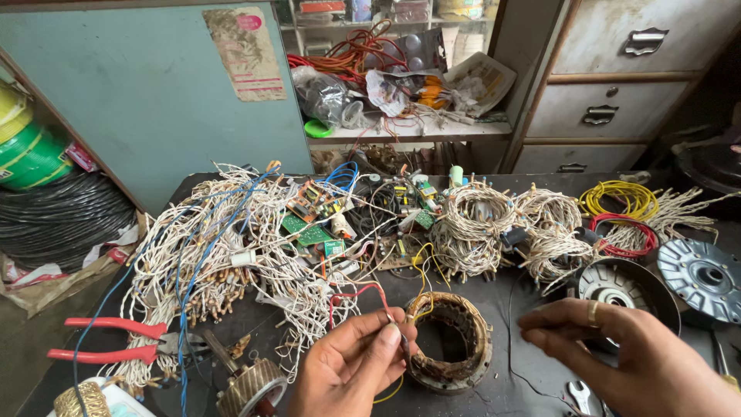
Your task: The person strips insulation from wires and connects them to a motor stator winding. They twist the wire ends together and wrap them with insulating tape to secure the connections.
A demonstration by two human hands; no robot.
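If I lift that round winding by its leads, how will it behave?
The winding looks like a metal core packed with copper, so probably heavy for its size. The thin red wire pinched in the left hand seems floppy and may strain if it takes the load. Lying flat on its open ring, it likely won't roll.

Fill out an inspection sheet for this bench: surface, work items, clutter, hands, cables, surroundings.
Surface: dark table, crowded.
Work items: round wound stator coil; red lead wire rising from it.
Clutter: circuit boards, red-handled pliers, metal motor covers.
Hands: left hand pinches a wire beside the coil; right hand hovers, holding nothing visible.
Cables: white wire bundles, yellow wire coil.
Surroundings: cluttered shelf, grey drawers.
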